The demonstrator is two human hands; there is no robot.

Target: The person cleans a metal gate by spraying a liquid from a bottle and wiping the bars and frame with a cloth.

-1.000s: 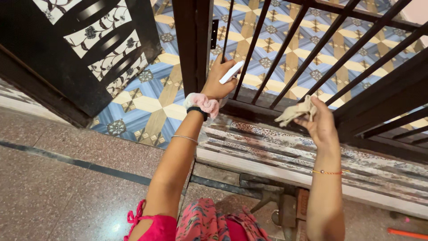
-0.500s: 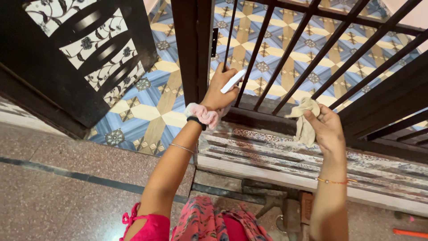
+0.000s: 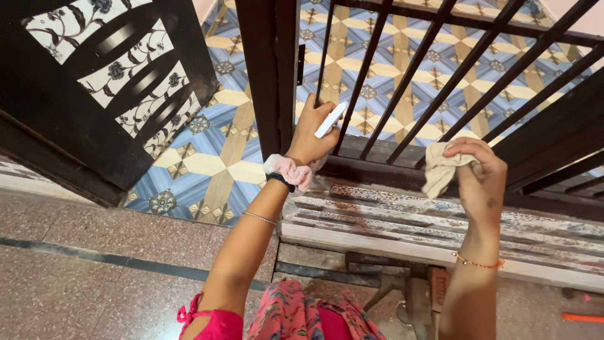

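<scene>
My left hand (image 3: 313,129) is raised against the black metal gate (image 3: 402,75) and holds a small white flat object (image 3: 331,119) beside one of its slanted bars. A pink scrunchie (image 3: 290,171) and a dark band sit on that wrist. My right hand (image 3: 481,176) grips a crumpled beige cloth (image 3: 441,169) just in front of the gate's dark bottom rail (image 3: 377,170). A thin orange thread bracelet (image 3: 479,263) circles the right wrist.
A black door panel (image 3: 94,88) with white floral insets stands open at the left. Behind the gate lies a blue, cream and tan patterned tile floor (image 3: 214,157). A worn patterned threshold step (image 3: 402,220) runs below the gate. Speckled stone floor (image 3: 94,283) lies near me.
The view has shifted a little. My right hand has turned the cloth downward and drawn it slightly back from the bars. My left hand stays on the gate with the white object.
</scene>
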